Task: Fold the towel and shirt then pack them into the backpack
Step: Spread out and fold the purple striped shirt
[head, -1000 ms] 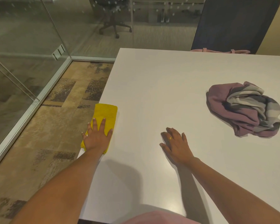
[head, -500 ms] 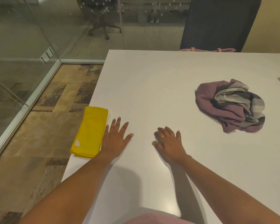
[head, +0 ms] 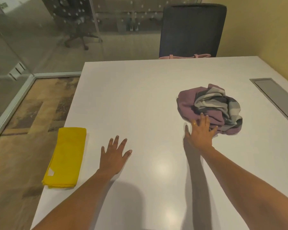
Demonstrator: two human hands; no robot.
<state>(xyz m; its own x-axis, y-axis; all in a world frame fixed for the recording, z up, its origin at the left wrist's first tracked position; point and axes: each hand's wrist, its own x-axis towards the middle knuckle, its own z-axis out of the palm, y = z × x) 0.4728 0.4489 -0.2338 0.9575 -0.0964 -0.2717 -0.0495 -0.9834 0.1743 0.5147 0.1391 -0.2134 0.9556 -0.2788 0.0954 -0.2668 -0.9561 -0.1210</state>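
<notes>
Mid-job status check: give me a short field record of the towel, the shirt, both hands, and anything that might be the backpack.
towel: yellow folded cloth towel, lying flat at the table's left edge, untouched
shirt: purple and grey striped shirt, crumpled in a heap, not folded
left hand: left hand open, fingers spread, at the white table beside the towel, holding nothing
right hand: right hand open, fingers touch the shirt's near edge
backpack: not identifiable; a pink strapped item shows beyond the far edge, by the dark office chair

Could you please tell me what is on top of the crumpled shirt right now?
Only the right hand, its fingers laid on the near edge of the shirt. Anything beneath it is hidden.
</notes>
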